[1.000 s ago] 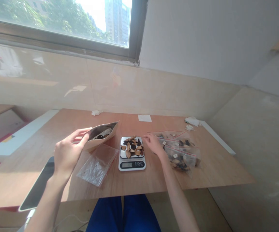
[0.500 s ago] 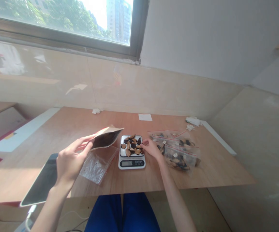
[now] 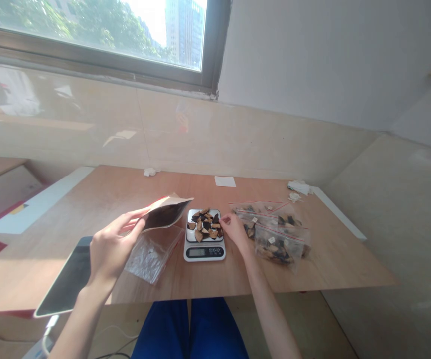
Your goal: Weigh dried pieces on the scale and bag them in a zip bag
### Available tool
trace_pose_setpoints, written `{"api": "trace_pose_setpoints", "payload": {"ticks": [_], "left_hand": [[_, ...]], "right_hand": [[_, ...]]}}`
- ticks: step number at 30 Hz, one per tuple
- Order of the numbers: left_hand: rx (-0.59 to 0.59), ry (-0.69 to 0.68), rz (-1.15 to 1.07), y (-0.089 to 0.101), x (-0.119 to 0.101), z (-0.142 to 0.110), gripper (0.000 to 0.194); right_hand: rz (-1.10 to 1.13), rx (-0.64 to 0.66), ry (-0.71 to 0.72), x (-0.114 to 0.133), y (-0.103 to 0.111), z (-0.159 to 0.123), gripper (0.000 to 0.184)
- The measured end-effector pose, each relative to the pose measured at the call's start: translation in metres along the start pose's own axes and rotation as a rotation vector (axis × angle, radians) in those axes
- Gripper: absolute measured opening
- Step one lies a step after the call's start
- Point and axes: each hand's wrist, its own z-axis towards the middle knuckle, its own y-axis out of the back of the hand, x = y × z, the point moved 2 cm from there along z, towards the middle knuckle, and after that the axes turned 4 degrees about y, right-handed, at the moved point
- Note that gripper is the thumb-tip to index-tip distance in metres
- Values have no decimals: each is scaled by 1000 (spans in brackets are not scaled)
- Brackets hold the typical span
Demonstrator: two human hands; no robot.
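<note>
My left hand [image 3: 112, 245] grips a brown paper pouch [image 3: 166, 212], held tilted with its open mouth pointing toward a small digital scale [image 3: 205, 238]. Dark and tan dried pieces [image 3: 205, 224] are piled on the scale's platform. My right hand [image 3: 234, 230] sits at the scale's right edge, its fingers pinched together by the pile; what they hold is too small to make out. An empty clear zip bag [image 3: 149, 253] lies on the table under the pouch.
Several filled zip bags [image 3: 278, 233] lie right of the scale. A dark tablet [image 3: 69, 276] rests near the table's front left edge. A white paper slip [image 3: 224, 181] and crumpled white bits [image 3: 297, 188] sit at the back of the wooden table [image 3: 331, 259].
My left hand has turned the pouch so its mouth faces the scale and brought it closer. My right hand has stayed at the scale's right edge.
</note>
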Motion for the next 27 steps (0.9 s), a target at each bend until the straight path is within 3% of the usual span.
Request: {"api": "trace_pose_setpoints", "payload": {"ticks": [6,11,15,18,23,27], "left_hand": [[4,16,-4,1,1,0,22],[13,35,-10,1,-1,1,23],[13,31,-39,0,-1,1,25],[9,32,-61,0,2,1,25],[5,33,-68,-1,6,1,23],[-2,-11,-68,-5,2,-6,23]], "right_hand": [[-41,-130,82,35,24,-5,13],[161,-223,434,109,45,-25,18],[81,-187,668,147,31,-29,19],[64,-145,759,150,20,-28,19],[237,-189,648,137,30,-38,25],[176,110,720,144,17,-47,36]]}}
